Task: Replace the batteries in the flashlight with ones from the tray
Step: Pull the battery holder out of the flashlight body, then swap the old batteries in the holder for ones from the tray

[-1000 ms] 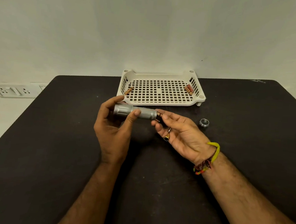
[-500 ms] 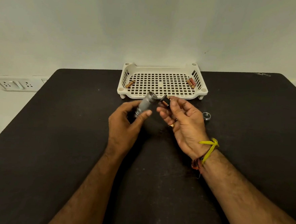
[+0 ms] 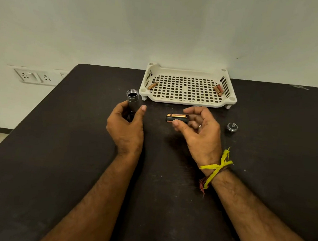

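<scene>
L hand (image 3: 125, 126) grips flashlight (image 3: 132, 103) upright, open end up, just left of tray (image 3: 187, 102) front-left corner. Advice: keep body vertical, bore clear for reload. R hand (image 3: 199, 129) pinches battery holder (image 3: 177, 118) w/ old cells, in front of tray centre, apart from flashlight. Advice: pop cells out over table (image 3: 58, 151), one at a time. End cap (image 3: 232, 127) lies front-right of tray. Spare batteries (image 3: 152, 85) in tray's left and right ends.

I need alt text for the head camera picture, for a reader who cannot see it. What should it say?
The person's right hand pinches a battery holder above a black table, while the left hand holds the opened flashlight body upright. Behind them, a white tray holds spare batteries; the flashlight's end cap lies to the right.
</scene>
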The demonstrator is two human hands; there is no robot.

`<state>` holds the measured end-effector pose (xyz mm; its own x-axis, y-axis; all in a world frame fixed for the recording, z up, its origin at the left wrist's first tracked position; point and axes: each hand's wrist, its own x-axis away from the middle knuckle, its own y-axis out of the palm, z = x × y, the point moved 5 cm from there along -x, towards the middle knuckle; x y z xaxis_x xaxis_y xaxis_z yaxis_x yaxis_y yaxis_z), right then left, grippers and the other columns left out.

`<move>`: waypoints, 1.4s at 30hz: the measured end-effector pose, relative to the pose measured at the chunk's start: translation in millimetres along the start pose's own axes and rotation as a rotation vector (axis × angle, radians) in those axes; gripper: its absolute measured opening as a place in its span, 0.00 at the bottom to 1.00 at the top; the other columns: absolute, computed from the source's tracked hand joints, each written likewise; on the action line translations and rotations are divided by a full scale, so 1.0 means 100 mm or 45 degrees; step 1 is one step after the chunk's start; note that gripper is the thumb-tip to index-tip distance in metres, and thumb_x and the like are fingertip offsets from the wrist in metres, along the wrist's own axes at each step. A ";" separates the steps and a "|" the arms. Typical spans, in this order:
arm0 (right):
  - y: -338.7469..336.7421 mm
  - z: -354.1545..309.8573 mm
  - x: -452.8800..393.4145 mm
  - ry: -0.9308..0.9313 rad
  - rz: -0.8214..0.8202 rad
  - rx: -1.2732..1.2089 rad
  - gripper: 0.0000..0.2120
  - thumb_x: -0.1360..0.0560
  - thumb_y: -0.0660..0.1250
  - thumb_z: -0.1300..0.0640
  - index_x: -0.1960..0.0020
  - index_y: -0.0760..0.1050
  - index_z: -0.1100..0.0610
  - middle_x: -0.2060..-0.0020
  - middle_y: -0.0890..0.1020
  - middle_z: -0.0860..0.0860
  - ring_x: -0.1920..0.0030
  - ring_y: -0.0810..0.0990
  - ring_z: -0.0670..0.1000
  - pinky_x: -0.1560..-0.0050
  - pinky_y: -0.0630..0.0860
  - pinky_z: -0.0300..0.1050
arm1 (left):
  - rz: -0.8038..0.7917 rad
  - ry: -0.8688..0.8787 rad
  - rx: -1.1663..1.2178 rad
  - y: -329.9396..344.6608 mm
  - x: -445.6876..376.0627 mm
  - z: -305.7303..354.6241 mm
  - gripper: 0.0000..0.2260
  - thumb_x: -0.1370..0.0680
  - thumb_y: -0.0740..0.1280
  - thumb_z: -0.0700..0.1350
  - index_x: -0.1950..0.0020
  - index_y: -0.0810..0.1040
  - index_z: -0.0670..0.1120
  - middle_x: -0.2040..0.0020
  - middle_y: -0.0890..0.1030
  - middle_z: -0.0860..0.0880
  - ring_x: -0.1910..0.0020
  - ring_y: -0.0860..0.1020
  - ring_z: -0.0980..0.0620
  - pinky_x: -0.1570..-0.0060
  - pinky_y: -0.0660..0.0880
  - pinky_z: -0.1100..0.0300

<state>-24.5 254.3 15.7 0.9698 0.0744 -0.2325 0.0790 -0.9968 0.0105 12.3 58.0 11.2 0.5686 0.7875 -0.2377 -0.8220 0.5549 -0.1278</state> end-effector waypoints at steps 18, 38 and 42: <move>-0.10 -0.04 -0.06 -0.066 0.148 -0.051 0.16 0.33 0.79 0.63 0.50 0.79 0.52 0.60 0.84 0.46 0.60 0.83 0.42 0.54 0.82 0.39 | 0.134 0.905 -0.092 -0.06 0.32 0.48 0.29 0.24 0.75 0.39 0.27 0.67 0.34 0.29 0.71 0.36 0.28 0.70 0.39 0.28 0.68 0.44; -0.09 -0.04 -0.06 -0.231 0.053 -0.038 0.07 0.27 0.73 0.69 0.52 0.82 0.59 0.60 0.86 0.52 0.62 0.85 0.49 0.58 0.83 0.42 | -1.408 -0.333 0.745 0.44 0.35 0.12 0.22 0.22 0.66 0.39 0.27 0.73 0.44 0.51 0.84 0.44 0.50 0.85 0.43 0.44 0.82 0.53; -0.10 -0.07 -0.06 -0.305 0.056 0.094 0.07 0.27 0.73 0.68 0.51 0.83 0.60 0.56 0.86 0.54 0.57 0.86 0.53 0.54 0.84 0.51 | -1.435 -0.378 0.789 0.45 0.35 0.12 0.23 0.22 0.66 0.38 0.26 0.71 0.43 0.54 0.83 0.45 0.48 0.85 0.43 0.46 0.81 0.57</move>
<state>-29.1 263.7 23.5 0.8887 0.0311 -0.4574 0.0125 -0.9990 -0.0436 -4.1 113.4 8.3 0.9778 -0.1997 -0.0628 0.2088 0.9081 0.3631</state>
